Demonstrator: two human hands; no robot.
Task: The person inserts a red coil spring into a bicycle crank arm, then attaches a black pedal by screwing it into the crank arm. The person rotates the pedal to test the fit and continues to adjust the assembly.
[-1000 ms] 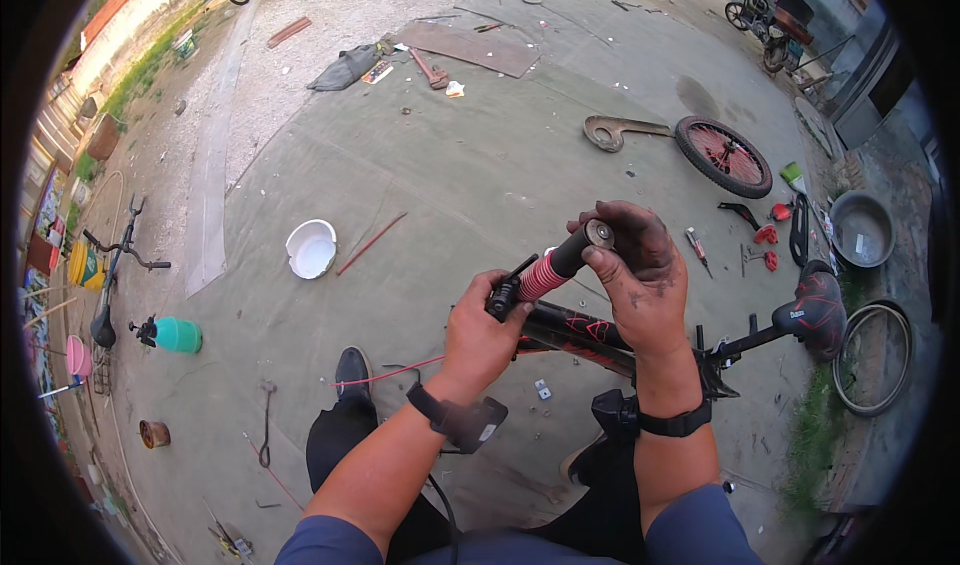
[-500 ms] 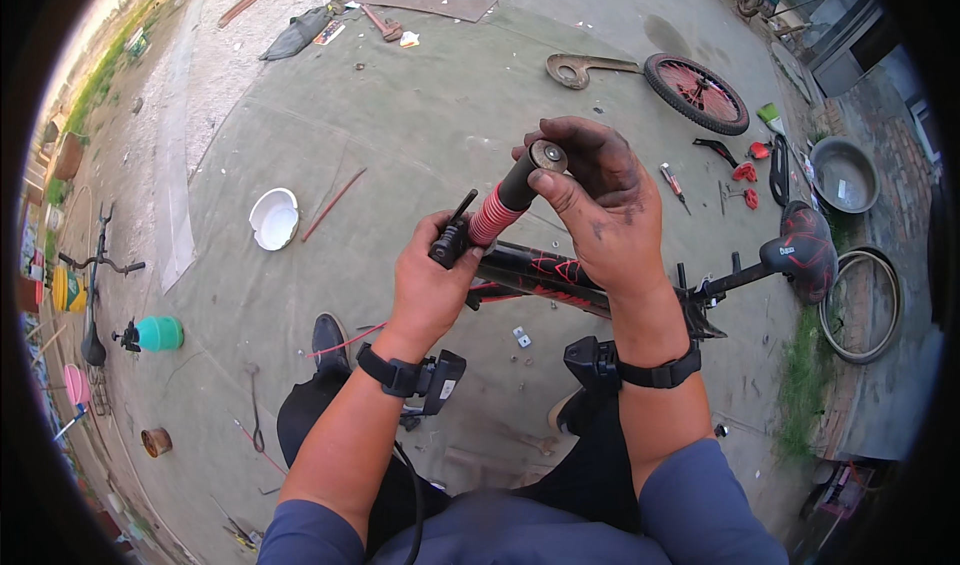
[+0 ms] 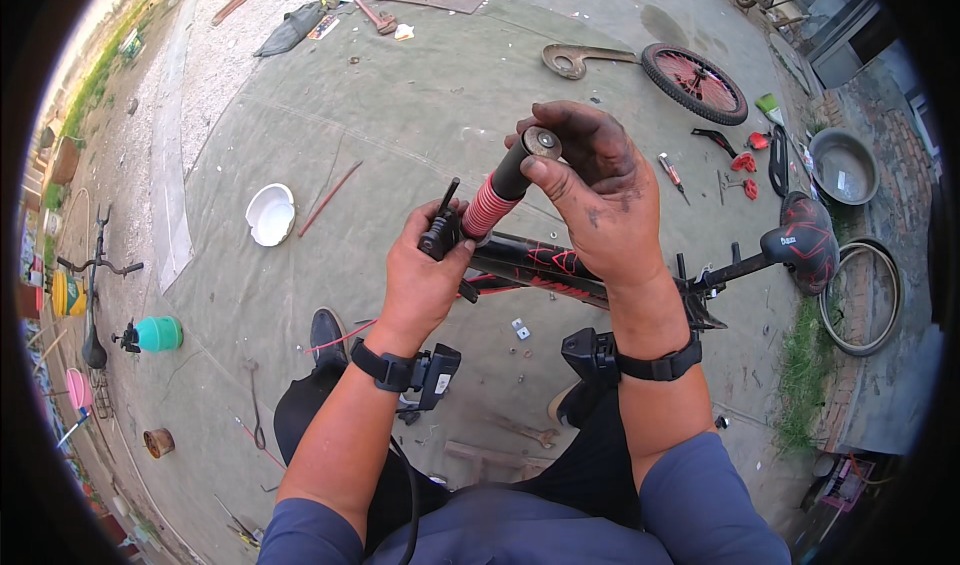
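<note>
In front of me a short black tube with a red ribbed lower section (image 3: 487, 210) stands tilted up at the front end of a black and red bicycle frame (image 3: 545, 268). A round metal cap (image 3: 541, 143) with a bolt in its middle sits at the tube's upper end. My left hand (image 3: 425, 283) is closed round the lower end, next to a small black part with a thin rod (image 3: 440, 230). My right hand (image 3: 608, 195), its fingers smudged dark, curls round the top, thumb against the cap's edge. Its far fingertips are partly hidden.
The frame's saddle (image 3: 803, 243) lies to the right. Beyond are a spoked wheel (image 3: 693, 85), a chain guard (image 3: 570, 62), a grey basin (image 3: 843, 167) and a screwdriver (image 3: 674, 173). A white bowl (image 3: 271, 215) and a green spray bottle (image 3: 158, 334) stand left. A wrench (image 3: 525, 428) lies between my feet.
Both hands and the tube have shifted slightly left in the picture. The grip of each hand looks the same.
</note>
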